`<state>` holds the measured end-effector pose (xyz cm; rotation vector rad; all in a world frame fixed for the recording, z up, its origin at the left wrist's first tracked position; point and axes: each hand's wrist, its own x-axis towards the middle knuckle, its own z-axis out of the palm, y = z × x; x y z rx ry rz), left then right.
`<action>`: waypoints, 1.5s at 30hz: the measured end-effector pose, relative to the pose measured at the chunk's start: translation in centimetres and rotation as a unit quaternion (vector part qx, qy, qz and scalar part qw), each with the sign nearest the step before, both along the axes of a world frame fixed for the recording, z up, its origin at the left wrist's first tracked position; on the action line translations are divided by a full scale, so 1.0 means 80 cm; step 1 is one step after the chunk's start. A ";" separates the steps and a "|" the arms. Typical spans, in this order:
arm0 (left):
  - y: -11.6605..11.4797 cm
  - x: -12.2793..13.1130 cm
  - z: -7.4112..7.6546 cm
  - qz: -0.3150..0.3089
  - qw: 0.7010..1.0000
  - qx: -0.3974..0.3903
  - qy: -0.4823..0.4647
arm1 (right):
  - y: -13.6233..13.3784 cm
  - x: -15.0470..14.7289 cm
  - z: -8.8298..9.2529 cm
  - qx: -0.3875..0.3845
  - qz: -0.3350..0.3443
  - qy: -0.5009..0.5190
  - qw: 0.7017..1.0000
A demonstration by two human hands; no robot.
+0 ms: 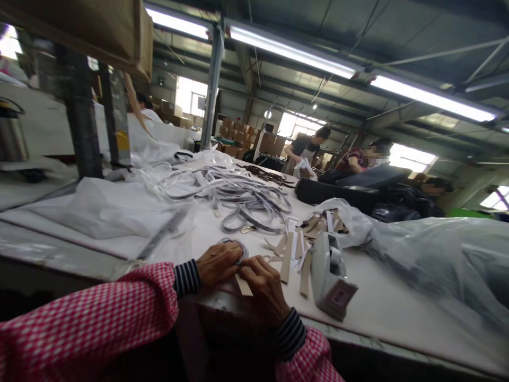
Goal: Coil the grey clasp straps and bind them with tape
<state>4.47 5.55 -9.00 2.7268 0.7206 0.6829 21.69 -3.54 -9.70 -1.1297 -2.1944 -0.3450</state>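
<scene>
At the front edge of the table, my left hand [219,264] is closed around a coiled grey strap [243,250], whose loop shows above the knuckles. Close beside it, my right hand [265,286] has its fingers bent and pinched on a beige card strip [243,285], at the lower side of the coil. The fingertips of both hands nearly meet and partly hide the strap and strip. Just beyond them lies another grey strap [260,218] with a gold metal clasp [247,229].
A tape dispenser [328,276] stands to the right, near beige and white card strips [288,257]. Behind is a tangled pile of grey straps [222,183]. Clear plastic sheeting [441,249] covers the right side. A dark post [81,111] rises at left; several people work farther back.
</scene>
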 end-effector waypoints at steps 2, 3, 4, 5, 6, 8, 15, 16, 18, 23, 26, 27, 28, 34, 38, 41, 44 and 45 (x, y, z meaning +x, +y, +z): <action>-0.002 0.001 -0.009 0.011 1.000 -0.010 -0.012 | 0.005 0.003 -0.004 -0.034 0.007 0.017 0.999; -0.002 0.001 -0.010 0.018 0.999 -0.022 -0.025 | 0.008 0.005 -0.005 -0.047 0.009 0.031 0.998; -0.003 0.001 -0.009 0.023 0.998 -0.038 -0.040 | 0.011 0.007 -0.005 -0.061 0.010 0.048 0.997; -0.004 0.000 -0.008 0.025 0.997 -0.055 -0.056 | 0.014 0.009 -0.005 -0.076 0.012 0.070 0.995; -0.004 -0.001 -0.006 0.024 0.995 -0.069 -0.071 | 0.018 0.011 -0.005 -0.092 0.018 0.098 0.991; -0.005 -0.002 -0.003 0.017 0.993 -0.078 -0.092 | 0.024 0.013 -0.003 -0.124 0.039 0.161 0.978; -0.009 -0.004 -0.008 -0.009 0.996 -0.025 -0.084 | 0.035 0.012 0.012 -0.169 0.042 0.220 0.960; -0.010 -0.003 -0.009 -0.003 0.996 -0.018 -0.083 | 0.037 0.011 0.014 -0.176 0.038 0.221 0.959; -0.011 -0.002 -0.010 0.017 0.996 -0.014 -0.085 | 0.042 0.011 0.016 -0.204 0.046 0.244 0.947; -0.014 -0.001 -0.012 0.084 0.991 -0.012 -0.106 | 0.056 0.012 0.025 -0.316 0.132 0.323 0.882; -0.012 -0.002 -0.013 0.100 0.987 -0.032 -0.120 | 0.062 0.012 0.028 -0.326 0.131 0.314 0.882; -0.011 -0.003 -0.013 0.105 0.986 -0.051 -0.121 | 0.063 0.013 0.027 -0.322 0.121 0.312 0.886; -0.009 -0.005 -0.013 0.112 0.983 -0.075 -0.121 | 0.064 0.013 0.026 -0.317 0.112 0.310 0.890; -0.010 -0.014 -0.012 0.109 0.992 -0.043 -0.044 | 0.066 0.016 0.017 -0.303 0.093 0.299 0.900; -0.012 -0.011 -0.012 0.097 0.995 0.029 -0.020 | 0.069 0.013 0.014 -0.294 0.083 0.311 0.900; -0.007 -0.008 -0.013 0.092 0.995 0.031 -0.009 | 0.071 0.011 0.014 -0.294 0.086 0.310 0.900; 0.001 -0.008 -0.014 0.078 0.996 0.032 -0.004 | 0.067 0.010 0.022 -0.278 0.074 0.287 0.914; 0.003 -0.008 -0.014 0.075 0.997 0.035 -0.006 | 0.063 0.011 0.029 -0.248 0.052 0.270 0.929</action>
